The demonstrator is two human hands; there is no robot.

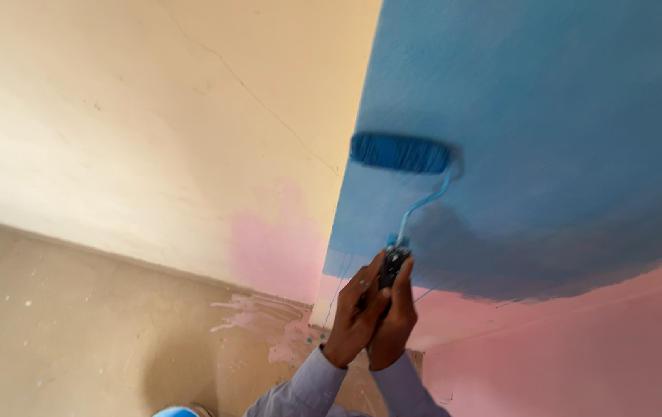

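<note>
Both hands close tightly around the dark handle of the paint roller: left hand beside right hand, grip fully closed. The blue roller presses on the blue wall, far above the hands.

Cream side wall, pink-splashed floor.

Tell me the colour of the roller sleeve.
Blue: the roller sleeve matches the fresh paint, clearest in the head view.
</note>
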